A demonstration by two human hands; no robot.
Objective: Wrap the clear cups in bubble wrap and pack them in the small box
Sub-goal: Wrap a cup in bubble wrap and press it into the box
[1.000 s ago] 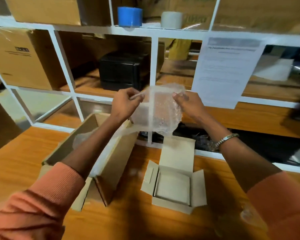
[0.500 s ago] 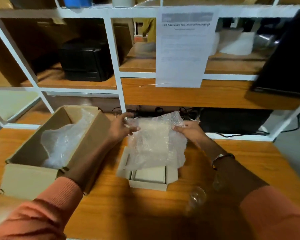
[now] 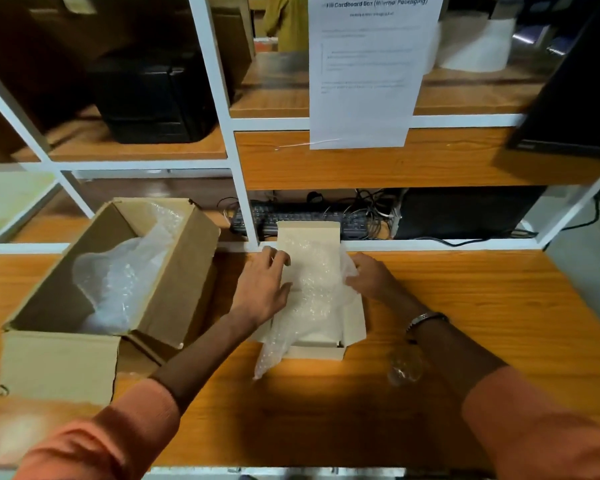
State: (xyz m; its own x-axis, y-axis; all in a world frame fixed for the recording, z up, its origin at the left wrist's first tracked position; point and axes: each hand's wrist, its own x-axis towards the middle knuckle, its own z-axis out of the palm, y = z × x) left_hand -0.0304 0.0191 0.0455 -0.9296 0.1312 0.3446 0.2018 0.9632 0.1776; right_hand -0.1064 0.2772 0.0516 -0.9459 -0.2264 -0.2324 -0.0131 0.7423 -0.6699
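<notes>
Right now both hands are down on the sheet of clear bubble wrap (image 3: 312, 289), which lies draped over the small open tan cardboard box (image 3: 355, 320) at the middle of the orange wooden table (image 3: 499, 306). Left hand (image 3: 262, 289) lies flat w/ fingers mostly straight, pressing the wrap's left side down at the box; it curls round nothing. Right hand (image 3: 369, 277) is at the wrap's right edge, fingers bent into the plastic; looks like a pinch on that edge, tho the fingertips are hidden by the wrap. Near end of the sheet spills over the box's front-left corner onto the table. Box's rear flap stands up behind the wrap; inside of the box is mostly covered, can't tell what's in it.

One clear cup (image 3: 404, 370) lies on the table just under the right forearm, near the box's front-right, not touching it; it's blurry and half hidden, so orientation unclear.

Left of the small box, close beside it, sits a larger open brown cardboard carton (image 3: 59, 362) w/ more crumpled bubble wrap inside. Behind the table: white metal shelving frame (image 3: 243, 188), a printed white paper notice (image 3: 364, 74) hanging from it, and a black keyboard (image 3: 302, 216) w/ cables on the low shelf.
</notes>
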